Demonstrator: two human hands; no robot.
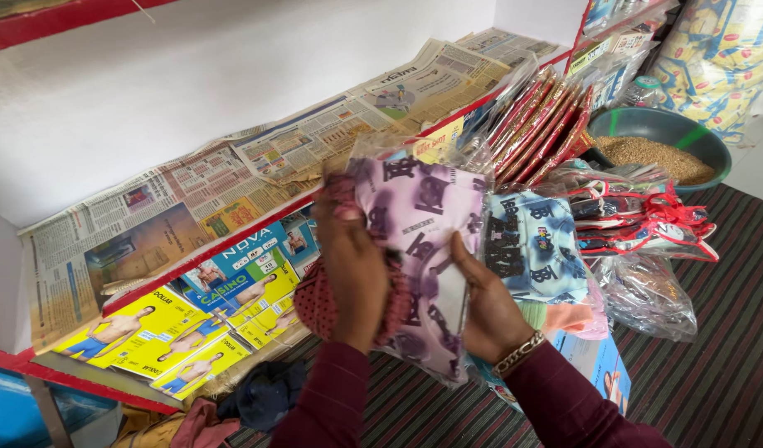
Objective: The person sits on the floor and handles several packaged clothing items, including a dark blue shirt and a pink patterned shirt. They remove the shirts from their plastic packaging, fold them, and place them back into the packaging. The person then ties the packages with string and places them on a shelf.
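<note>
Your left hand (352, 270) grips the packet's (423, 249) left edge against a red cloth (319, 303); your right hand (485, 307) pinches its lower right, holding it upright before the shelf (232, 249) for viewing.

A folded garment (419, 241) in pale lilac tie-dye with dark purple block lettering. Beside it, a light blue garment (535, 245) with black lettering, over peach and pink cloth. A dark red cloth with small dots (319, 303). Maroon sleeves (332, 406) and a silver chain bracelet (518, 353). Yellow and blue boxes (174, 332) sit under a red-edged shelf (191, 261) lined with multicoloured newspaper (298, 141). A green bowl (659, 129) holds tan grain. The floor mat (721, 365) has dark green and maroon stripes.
</note>
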